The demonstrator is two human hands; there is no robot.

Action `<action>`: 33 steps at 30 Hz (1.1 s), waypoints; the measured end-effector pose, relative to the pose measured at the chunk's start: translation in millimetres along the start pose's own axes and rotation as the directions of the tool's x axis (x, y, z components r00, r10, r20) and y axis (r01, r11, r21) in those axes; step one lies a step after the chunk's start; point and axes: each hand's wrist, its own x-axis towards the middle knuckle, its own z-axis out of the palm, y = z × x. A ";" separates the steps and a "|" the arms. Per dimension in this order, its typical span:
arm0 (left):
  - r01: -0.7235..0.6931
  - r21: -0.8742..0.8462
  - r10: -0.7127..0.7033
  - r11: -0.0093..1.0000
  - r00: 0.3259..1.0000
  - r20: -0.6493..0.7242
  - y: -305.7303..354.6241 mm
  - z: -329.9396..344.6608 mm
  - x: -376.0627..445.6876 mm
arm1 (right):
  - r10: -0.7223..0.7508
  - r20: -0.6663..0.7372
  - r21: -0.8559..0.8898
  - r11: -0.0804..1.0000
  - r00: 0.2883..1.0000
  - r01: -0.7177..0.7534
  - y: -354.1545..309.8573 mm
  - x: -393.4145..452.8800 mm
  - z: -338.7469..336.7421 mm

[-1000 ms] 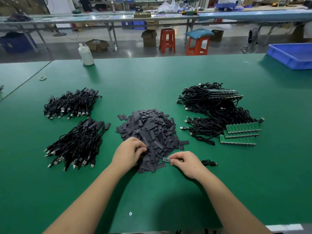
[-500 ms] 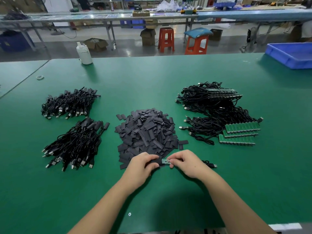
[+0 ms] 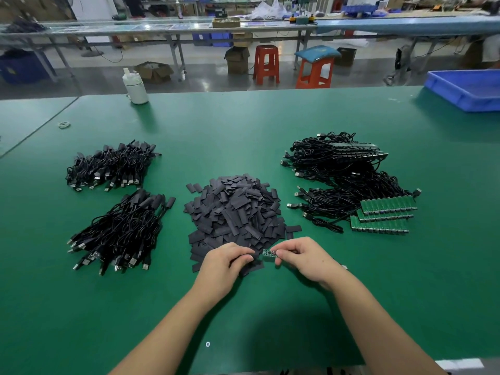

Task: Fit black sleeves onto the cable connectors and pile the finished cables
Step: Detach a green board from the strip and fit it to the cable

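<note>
A heap of flat black sleeves (image 3: 235,209) lies mid-table. At its near edge my left hand (image 3: 224,263) pinches one black sleeve (image 3: 253,262). My right hand (image 3: 303,259) pinches a small green connector board (image 3: 269,252), whose free end points at the sleeve. The board's cable is hidden under my right hand. Two piles of sleeved black cables lie on the left, a far pile (image 3: 111,166) and a near pile (image 3: 121,234). Bare cables (image 3: 343,185) with green boards (image 3: 384,215) are stacked on the right.
A white bottle (image 3: 134,86) stands at the table's far edge. A blue tray (image 3: 468,89) sits at the far right. A small ring (image 3: 64,125) lies far left. Beyond the table are stools, boxes and another bench.
My left hand left the sleeve heap with one sleeve and came right to meet the board held by my right hand. The hands now almost touch.
</note>
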 end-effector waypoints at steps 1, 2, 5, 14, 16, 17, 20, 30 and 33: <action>0.001 -0.008 -0.001 1.000 1.000 -0.004 0.2 0.6 -0.1 | 0.000 0.007 0.010 1.000 1.000 0.000 0.7 0.1 -0.3; 0.000 -0.015 0.000 1.000 1.000 -0.006 0.6 1.3 0.0 | -0.002 0.015 0.014 1.000 1.000 0.002 1.2 0.2 -0.1; -0.006 -0.034 0.006 0.999 1.000 -0.002 2.4 4.8 -0.6 | -0.008 0.032 0.046 0.999 0.999 0.007 3.2 0.6 1.6; 0.058 -0.127 -0.065 0.990 0.997 -0.050 2.7 6.1 -2.4 | 0.002 0.023 0.092 0.996 1.000 -0.004 5.8 -0.4 1.0; 0.058 -0.135 -0.063 0.989 0.997 -0.035 2.9 5.2 -2.0 | 0.005 0.022 0.087 0.996 1.000 -0.007 6.4 -0.3 1.0; 0.047 -0.124 -0.050 0.991 0.998 -0.025 3.4 5.1 -1.9 | 0.005 0.022 0.088 0.996 1.000 -0.007 6.4 -0.4 1.1; 0.020 -0.096 -0.021 0.995 1.000 -0.015 4.3 5.1 -1.1 | -0.004 0.025 0.055 0.998 1.000 0.002 5.3 -0.7 0.7; -0.131 0.067 0.122 0.989 0.984 0.132 -1.9 1.0 4.9 | 0.003 0.031 -0.043 0.999 1.000 -0.002 3.0 -3.2 1.2; -0.158 0.108 0.141 0.982 0.979 0.149 -3.8 -0.5 7.0 | 0.007 0.022 -0.029 1.000 1.000 -0.007 2.4 -3.1 1.9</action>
